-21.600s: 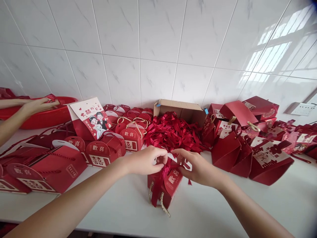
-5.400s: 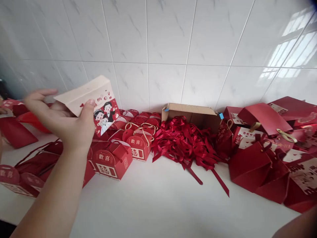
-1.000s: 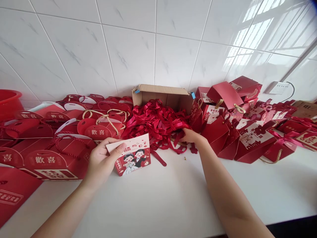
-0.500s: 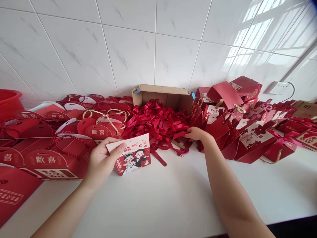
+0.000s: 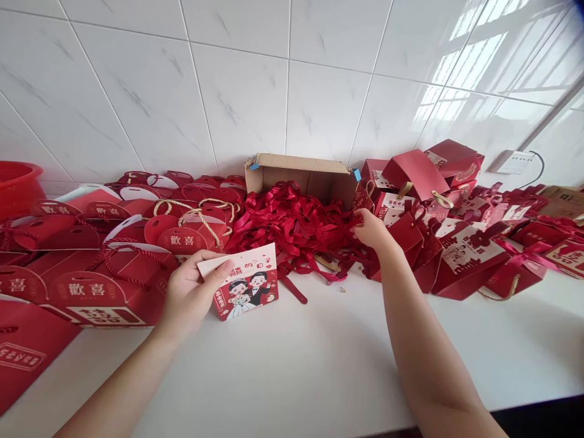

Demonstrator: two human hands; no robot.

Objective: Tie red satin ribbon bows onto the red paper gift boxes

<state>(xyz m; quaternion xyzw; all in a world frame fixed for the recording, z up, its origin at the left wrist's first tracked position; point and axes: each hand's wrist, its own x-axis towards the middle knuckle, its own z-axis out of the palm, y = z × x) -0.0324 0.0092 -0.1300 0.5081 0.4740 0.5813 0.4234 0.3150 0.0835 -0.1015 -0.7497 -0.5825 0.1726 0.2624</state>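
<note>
Fingers (image 5: 220,272) of the left hand (image 5: 189,295) pinch a rectangular, matte paper gift box (image 5: 249,286), red and cream, just in front of the brown corrugated carton (image 5: 301,173). At the carton's right end the right hand (image 5: 371,230) curls closed around glossy, tangled satin ribbons (image 5: 292,222) spilling from its mouth.

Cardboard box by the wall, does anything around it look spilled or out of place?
Yes. The cardboard box seems tipped on its side, and red ribbons spill from it in a tangled heap across the counter. A small gold bit lies loose beside the heap.
</note>
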